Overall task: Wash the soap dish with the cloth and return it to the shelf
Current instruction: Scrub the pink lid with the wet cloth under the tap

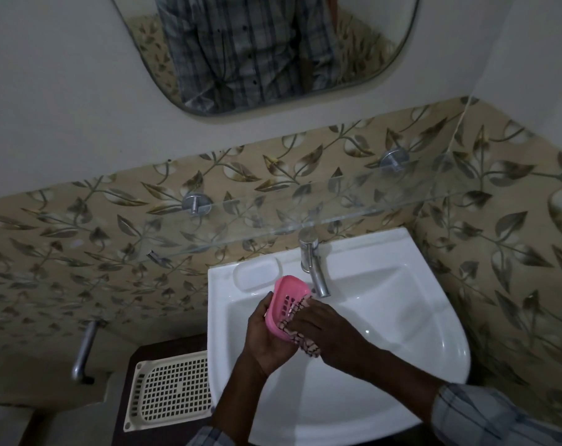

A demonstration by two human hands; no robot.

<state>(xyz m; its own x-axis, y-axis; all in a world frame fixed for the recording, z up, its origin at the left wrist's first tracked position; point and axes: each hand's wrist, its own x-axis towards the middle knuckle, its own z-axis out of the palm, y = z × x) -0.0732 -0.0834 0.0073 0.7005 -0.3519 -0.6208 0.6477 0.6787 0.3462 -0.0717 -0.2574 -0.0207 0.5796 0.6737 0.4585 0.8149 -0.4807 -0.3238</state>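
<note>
Pink dish (288,304) sits tilted over the sink (402,317), gripped from beneath by the left hand (266,336). Right hand (328,329) is closed on the cloth (300,329), pressing it into the dish, below the tap (315,272).

A single wide-angle head view looks steeply down and forward from close above a white sink (385,317), facing the tiled wall (80,252). Both hands sit near centre frame, and a mirror (257,43) crosses the top edge.
</note>
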